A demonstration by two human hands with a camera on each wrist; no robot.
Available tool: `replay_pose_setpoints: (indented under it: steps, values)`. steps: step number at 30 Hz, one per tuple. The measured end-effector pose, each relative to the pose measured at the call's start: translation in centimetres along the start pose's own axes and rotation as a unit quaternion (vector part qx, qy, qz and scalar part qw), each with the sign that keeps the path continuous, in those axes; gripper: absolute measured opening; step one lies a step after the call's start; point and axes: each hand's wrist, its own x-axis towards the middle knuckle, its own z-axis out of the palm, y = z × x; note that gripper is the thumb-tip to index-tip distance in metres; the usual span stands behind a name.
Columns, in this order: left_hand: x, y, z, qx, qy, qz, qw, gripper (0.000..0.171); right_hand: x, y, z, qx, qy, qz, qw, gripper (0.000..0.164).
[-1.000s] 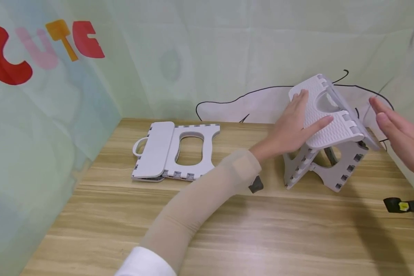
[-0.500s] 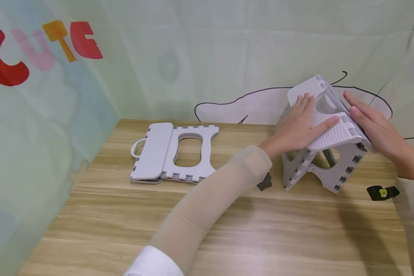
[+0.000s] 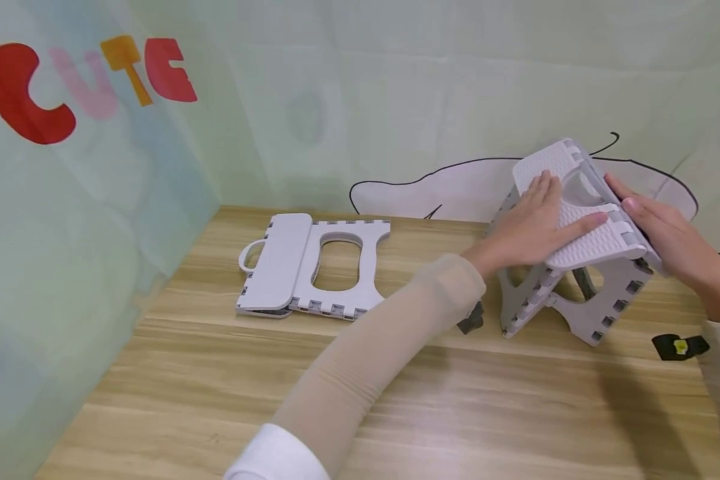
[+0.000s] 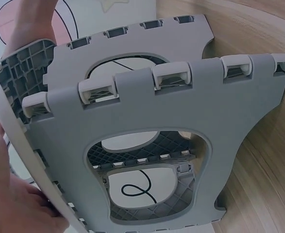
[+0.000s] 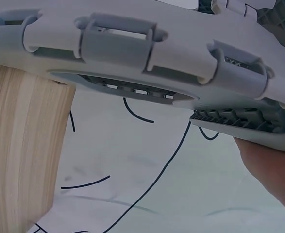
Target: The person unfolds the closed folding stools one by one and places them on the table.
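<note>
A white and grey folding step stool [image 3: 624, 287] stands partly unfolded on the right of the table in the head view. Its two seat halves slope down from a raised ridge like a tent. On the white textured half [image 3: 591, 247] my left hand [image 3: 531, 223] rests with fingers spread. My right hand [image 3: 672, 233] lies with straight fingers against the other half, whose outer face is mostly hidden. The left wrist view shows the stool's grey side panel [image 4: 229, 107] close up, with hinges along its edge. Hinged edges [image 5: 115, 43] also fill the top of the right wrist view.
A second folding stool [image 3: 276, 260], folded flat with a loop handle, lies left on the wooden table [image 3: 186, 400]. A printed cloth wall [image 3: 408, 107] stands right behind the table. Black straps with a yellow piece [image 3: 681, 347] sit by the right wrist.
My right hand has come in from the right and now touches the stool's far seat half. My left hand has slid slightly along the near half. The stool's shape looks much the same.
</note>
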Motion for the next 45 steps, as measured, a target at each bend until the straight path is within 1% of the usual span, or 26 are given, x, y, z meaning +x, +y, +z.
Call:
replay_pose_setpoints:
  steps: [8, 12, 20, 26, 31, 35, 43, 45]
  values:
    - [-0.10, 0.09, -0.10, 0.012, 0.005, 0.002, 0.9999, 0.093, 0.02, -0.19, -0.18, -0.013, -0.014, 0.004, 1.000, 0.051]
    - [-0.03, -0.02, -0.11, 0.014, 0.005, 0.003, 0.9999, 0.092, 0.12, -0.23, -0.25, -0.025, -0.022, -0.004, 0.999, 0.051]
    - [-0.10, 0.22, -0.10, 0.034, 0.004, 0.001, 0.9994, 0.094, -0.07, -0.41, -0.33, -0.042, -0.031, 0.011, 0.999, 0.051]
    - [-0.11, 0.11, -0.23, 0.044, 0.005, 0.001, 0.9990, 0.095, 0.00, -0.50, -0.49, -0.047, -0.036, 0.014, 0.998, 0.051]
    - [-0.15, -0.05, -0.38, 0.052, 0.005, 0.005, 0.9986, 0.095, 0.16, -0.66, -0.50, -0.057, -0.044, 0.027, 0.997, 0.051]
    - [-0.21, -0.12, -0.42, 0.056, 0.004, 0.006, 0.9984, 0.096, 0.16, -0.78, -0.29, -0.062, -0.045, 0.032, 0.997, 0.052]
    - [-0.29, -0.34, -0.43, 0.069, 0.002, 0.005, 0.9976, 0.097, 0.16, -0.90, -0.06, -0.050, -0.038, 0.025, 0.998, 0.051]
    - [-0.36, -0.35, -0.48, 0.073, 0.002, 0.005, 0.9973, 0.098, 0.18, -0.95, 0.00, -0.056, -0.039, 0.026, 0.997, 0.052]
